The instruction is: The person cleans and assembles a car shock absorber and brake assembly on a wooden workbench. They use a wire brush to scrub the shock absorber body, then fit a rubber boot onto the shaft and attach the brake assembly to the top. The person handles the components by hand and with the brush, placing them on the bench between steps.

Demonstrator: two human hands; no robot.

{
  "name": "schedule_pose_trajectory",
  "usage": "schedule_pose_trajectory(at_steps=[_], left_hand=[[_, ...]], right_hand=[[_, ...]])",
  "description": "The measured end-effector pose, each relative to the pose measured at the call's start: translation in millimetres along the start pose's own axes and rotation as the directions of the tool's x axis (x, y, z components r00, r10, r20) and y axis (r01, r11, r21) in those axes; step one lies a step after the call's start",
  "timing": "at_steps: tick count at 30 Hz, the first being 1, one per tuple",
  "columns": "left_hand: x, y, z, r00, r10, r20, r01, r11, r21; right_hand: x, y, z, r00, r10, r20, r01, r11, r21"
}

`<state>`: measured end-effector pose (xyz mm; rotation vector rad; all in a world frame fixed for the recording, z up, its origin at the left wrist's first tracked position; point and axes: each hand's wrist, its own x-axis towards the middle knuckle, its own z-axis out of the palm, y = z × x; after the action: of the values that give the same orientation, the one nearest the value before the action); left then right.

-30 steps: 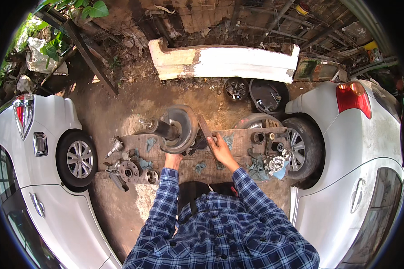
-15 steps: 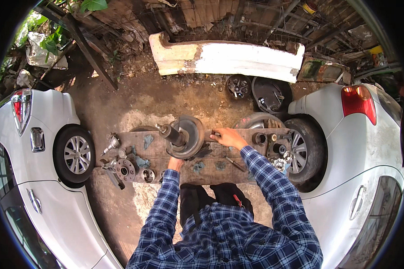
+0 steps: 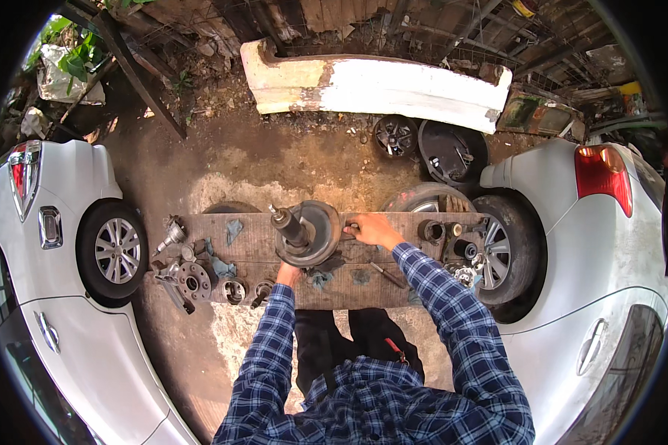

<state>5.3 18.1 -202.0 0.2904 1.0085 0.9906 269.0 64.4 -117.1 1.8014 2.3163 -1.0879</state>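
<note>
Above the wooden bench is a car's strut (image 3: 293,230), a dark cylinder with a threaded silver tip and a wide round grey plate around it. It leans toward the upper left. My left hand (image 3: 288,274) grips it low down, with most of the fingers hidden beneath the plate. To the right of the plate's rim, my right hand (image 3: 371,230) is closed, thumb and fingertips pinched together. Whatever is between them is too small and dark to make out. A screwdriver-like tool (image 3: 387,274) lies on the bench just below that hand.
The plank bench (image 3: 274,295) spans between two silver cars. Toward its left end lie a wheel hub (image 3: 194,281), metal rings and blue rags (image 3: 221,268); bearings and bushings (image 3: 431,231) lie at the right end. Beyond are a black basin (image 3: 453,152) and a bumper (image 3: 393,89).
The strut has shifted slightly down in the picture, and its plate shows less tilt. Both hands stay close to it. My view has moved a little, so the bench and cars sit differently.
</note>
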Motion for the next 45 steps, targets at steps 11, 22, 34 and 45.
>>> schedule_pose_trajectory(at_steps=[11,22,34,45], left_hand=[[32,26,3,0.984,0.166,-0.059,-0.121,0.881,0.457],[83,-2,-56,0.991,0.105,-0.085,-0.06,0.906,0.42],[64,27,7,0.98,0.173,0.099,-0.198,0.888,0.416],[75,27,7,0.982,0.154,0.113,-0.186,0.908,0.374]], right_hand=[[27,1,34,0.991,0.112,0.075,-0.12,0.986,0.114],[35,14,34,0.998,0.044,0.038,-0.048,0.991,0.127],[42,13,42,0.993,0.068,0.096,-0.083,0.984,0.157],[25,17,38,0.982,0.166,0.087,-0.181,0.963,0.198]])
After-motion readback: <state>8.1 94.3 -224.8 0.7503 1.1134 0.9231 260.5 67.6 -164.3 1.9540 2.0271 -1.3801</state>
